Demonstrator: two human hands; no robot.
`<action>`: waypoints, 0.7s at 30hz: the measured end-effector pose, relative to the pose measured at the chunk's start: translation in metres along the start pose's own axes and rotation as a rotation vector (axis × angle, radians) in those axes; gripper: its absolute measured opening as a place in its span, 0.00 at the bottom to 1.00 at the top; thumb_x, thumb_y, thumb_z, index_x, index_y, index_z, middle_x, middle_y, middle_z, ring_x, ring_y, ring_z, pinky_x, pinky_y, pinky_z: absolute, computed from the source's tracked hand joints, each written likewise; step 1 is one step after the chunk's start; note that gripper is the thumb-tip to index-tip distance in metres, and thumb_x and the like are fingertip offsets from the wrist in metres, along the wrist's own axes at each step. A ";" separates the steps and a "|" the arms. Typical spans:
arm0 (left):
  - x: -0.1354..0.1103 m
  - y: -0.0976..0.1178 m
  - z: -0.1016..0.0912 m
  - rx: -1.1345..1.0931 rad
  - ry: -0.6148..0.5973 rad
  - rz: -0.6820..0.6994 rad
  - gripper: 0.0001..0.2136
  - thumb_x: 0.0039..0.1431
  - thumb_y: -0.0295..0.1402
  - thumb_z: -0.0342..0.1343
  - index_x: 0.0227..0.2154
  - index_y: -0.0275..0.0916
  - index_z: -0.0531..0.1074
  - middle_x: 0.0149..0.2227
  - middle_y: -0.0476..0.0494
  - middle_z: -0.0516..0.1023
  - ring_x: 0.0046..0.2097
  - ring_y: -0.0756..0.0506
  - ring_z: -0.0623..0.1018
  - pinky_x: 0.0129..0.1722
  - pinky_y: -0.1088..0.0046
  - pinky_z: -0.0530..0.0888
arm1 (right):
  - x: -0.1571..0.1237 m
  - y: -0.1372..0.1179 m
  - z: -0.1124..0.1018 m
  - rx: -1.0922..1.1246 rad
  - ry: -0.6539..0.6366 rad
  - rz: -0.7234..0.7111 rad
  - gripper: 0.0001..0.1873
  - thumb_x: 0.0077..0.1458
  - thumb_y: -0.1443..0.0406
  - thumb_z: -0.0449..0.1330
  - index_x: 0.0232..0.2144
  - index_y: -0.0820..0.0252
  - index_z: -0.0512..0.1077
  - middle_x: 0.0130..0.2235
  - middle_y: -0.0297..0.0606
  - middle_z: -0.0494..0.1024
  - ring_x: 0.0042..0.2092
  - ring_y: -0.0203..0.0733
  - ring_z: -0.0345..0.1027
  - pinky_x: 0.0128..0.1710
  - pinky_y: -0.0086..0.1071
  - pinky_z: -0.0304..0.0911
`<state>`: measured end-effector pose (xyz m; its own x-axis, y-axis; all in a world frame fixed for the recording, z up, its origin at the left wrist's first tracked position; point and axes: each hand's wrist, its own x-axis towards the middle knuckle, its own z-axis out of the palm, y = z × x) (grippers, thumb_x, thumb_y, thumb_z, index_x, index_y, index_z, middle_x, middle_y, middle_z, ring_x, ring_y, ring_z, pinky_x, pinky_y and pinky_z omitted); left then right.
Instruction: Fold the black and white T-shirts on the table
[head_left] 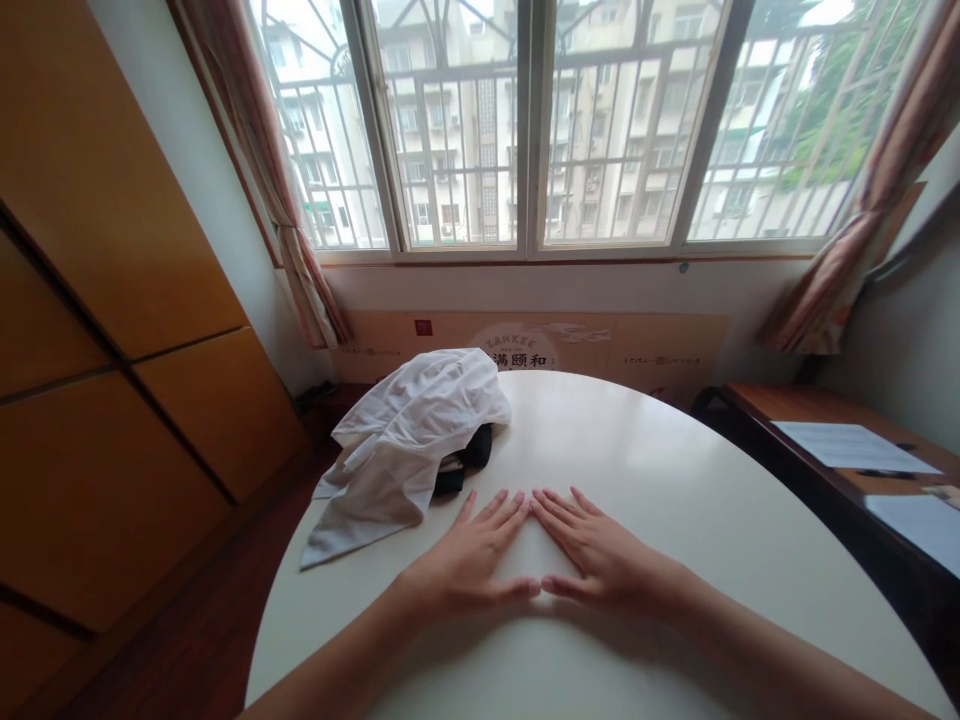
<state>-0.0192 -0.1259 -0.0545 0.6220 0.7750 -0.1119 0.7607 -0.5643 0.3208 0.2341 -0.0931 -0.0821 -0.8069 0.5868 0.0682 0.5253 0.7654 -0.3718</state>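
Observation:
Both my hands lie palm down on a round white table (637,460). My left hand (480,555) is flat with its fingers apart and holds nothing. Opposite it, my right hand (589,550) is spread flat as well, with nothing in it. The index fingertips meet or nearly meet, and so do the thumbs. Beyond my left hand a crumpled white cloth (420,430) is heaped at the table's left edge. Dark objects (474,450) poke out from under it; the cloth hides most of them, so I cannot tell what they are.
A brown side table (825,400) with sheets of paper (855,445) stands at the right. Wooden cabinets (112,480) line the left side. Behind the table are a printed cardboard panel (660,345), a barred window and tied curtains (832,290).

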 end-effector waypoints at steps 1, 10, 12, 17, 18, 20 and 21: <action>0.000 0.000 0.000 0.000 -0.002 -0.002 0.47 0.66 0.64 0.48 0.77 0.43 0.42 0.77 0.36 0.44 0.77 0.30 0.45 0.73 0.38 0.41 | 0.000 0.000 0.000 0.000 -0.007 0.003 0.53 0.66 0.38 0.53 0.77 0.65 0.44 0.76 0.54 0.46 0.77 0.60 0.39 0.75 0.59 0.31; 0.001 -0.004 0.001 -0.021 -0.009 0.018 0.49 0.64 0.67 0.48 0.77 0.39 0.43 0.77 0.35 0.44 0.77 0.31 0.45 0.74 0.43 0.41 | 0.005 -0.002 -0.006 0.004 -0.096 0.035 0.58 0.63 0.33 0.53 0.76 0.69 0.44 0.75 0.56 0.43 0.77 0.62 0.37 0.74 0.62 0.27; 0.000 -0.005 0.001 -0.037 0.004 0.026 0.50 0.63 0.67 0.50 0.77 0.38 0.45 0.77 0.35 0.45 0.77 0.32 0.47 0.75 0.47 0.44 | 0.005 -0.003 -0.007 0.011 -0.096 0.037 0.58 0.63 0.34 0.53 0.76 0.67 0.44 0.76 0.56 0.43 0.77 0.62 0.37 0.74 0.62 0.27; -0.001 -0.007 0.002 -0.075 0.021 0.047 0.51 0.62 0.68 0.52 0.77 0.38 0.46 0.76 0.33 0.47 0.76 0.31 0.49 0.75 0.46 0.46 | 0.004 -0.004 -0.007 0.016 -0.090 0.045 0.57 0.63 0.34 0.53 0.76 0.65 0.43 0.76 0.54 0.43 0.77 0.62 0.37 0.74 0.63 0.27; -0.001 -0.007 0.002 -0.078 0.025 0.050 0.51 0.62 0.68 0.52 0.77 0.40 0.45 0.76 0.33 0.48 0.76 0.30 0.50 0.74 0.44 0.45 | 0.004 -0.004 -0.007 0.016 -0.089 0.046 0.56 0.63 0.34 0.53 0.76 0.65 0.43 0.76 0.54 0.43 0.77 0.62 0.37 0.73 0.64 0.27; 0.000 -0.007 0.001 -0.079 0.031 0.050 0.50 0.61 0.68 0.52 0.77 0.42 0.45 0.76 0.32 0.48 0.76 0.29 0.50 0.73 0.39 0.44 | 0.004 -0.004 -0.006 0.020 -0.077 0.042 0.56 0.64 0.35 0.53 0.77 0.63 0.42 0.76 0.54 0.43 0.77 0.63 0.37 0.72 0.68 0.25; 0.000 -0.007 0.000 -0.080 0.030 0.046 0.50 0.61 0.67 0.52 0.77 0.43 0.45 0.76 0.32 0.48 0.76 0.28 0.50 0.73 0.38 0.43 | 0.003 -0.004 -0.006 0.023 -0.068 0.038 0.56 0.64 0.35 0.53 0.77 0.62 0.41 0.76 0.54 0.44 0.77 0.64 0.38 0.71 0.69 0.24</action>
<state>-0.0242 -0.1223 -0.0570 0.6491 0.7577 -0.0674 0.7135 -0.5758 0.3991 0.2310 -0.0927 -0.0749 -0.8035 0.5953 -0.0093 0.5500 0.7362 -0.3942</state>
